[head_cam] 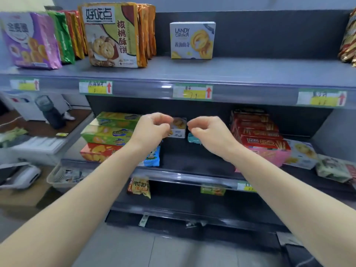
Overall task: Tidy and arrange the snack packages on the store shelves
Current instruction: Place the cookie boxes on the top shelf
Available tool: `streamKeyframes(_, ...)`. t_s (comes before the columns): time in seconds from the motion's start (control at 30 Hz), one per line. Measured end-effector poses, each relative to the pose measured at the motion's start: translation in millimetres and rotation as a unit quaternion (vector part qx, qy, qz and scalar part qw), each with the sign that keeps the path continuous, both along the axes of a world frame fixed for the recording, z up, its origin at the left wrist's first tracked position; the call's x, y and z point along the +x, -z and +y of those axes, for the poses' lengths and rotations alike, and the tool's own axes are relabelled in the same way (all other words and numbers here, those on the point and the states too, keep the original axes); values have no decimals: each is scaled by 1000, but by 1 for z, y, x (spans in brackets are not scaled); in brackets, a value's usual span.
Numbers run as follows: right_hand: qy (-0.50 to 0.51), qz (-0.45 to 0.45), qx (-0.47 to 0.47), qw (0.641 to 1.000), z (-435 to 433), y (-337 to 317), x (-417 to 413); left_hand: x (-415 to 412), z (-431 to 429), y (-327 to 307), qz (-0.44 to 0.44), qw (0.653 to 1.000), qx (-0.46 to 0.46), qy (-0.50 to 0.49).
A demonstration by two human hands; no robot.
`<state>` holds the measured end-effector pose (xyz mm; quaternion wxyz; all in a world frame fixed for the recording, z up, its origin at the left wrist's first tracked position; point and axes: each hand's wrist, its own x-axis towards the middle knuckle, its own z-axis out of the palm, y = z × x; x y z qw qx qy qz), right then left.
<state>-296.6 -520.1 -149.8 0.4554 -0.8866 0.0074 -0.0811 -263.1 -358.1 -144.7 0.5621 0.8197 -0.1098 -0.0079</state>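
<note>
While both forearms reach in from the bottom of the frame, the left hand (152, 130) and right hand (210, 133) hover over the middle shelf (192, 160), fingers curled in narrow. They sit either side of a small white biscuit box (179, 128) at centre frame, at the back of the shelf. Left fingertips overlap the box's left edge and right fingertips sit just beside its right edge. Cannot tell if either hand actually grips it.

Step in hand, likely: take that stray box and re-face it or bring it forward. Best done with a pinch on both short sides. Lift it clear of the teal pouch (193, 139) under the right hand, and keep it upright with the print facing out.

The box is rigid glossy card and should hold square. The teal pouch and the blue pouch (154, 158) are soft crinkly film and will probably slump.

Left of centre, green cartons (109, 132) lie stacked flat over an orange-red carton (96, 151). Right of centre, red cartons (258, 130) are stacked with a pink carton (269, 156) below them.

Farther up, price tags (192, 91) run along the edge of the upper shelf (250, 70). On it a lone Landy Castle box (192, 40) stands upright at upper centre. Shiny foil cookie bags (113, 35) stand at upper left.
</note>
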Motion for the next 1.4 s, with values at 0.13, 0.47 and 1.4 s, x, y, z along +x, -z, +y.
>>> streamKeyframes(0.13, 8, 74, 19, 997, 1, 34, 16, 27, 5, 43, 74, 996, -14, -40)
streamKeyframes(0.47, 66, 170, 81, 980, 12, 100, 118, 150, 5, 120, 135, 989, -10, -58)
streamKeyframes(1.4, 229, 131, 290, 920, 24, 149, 248, 266, -13, 179, 270, 944, -127, -138)
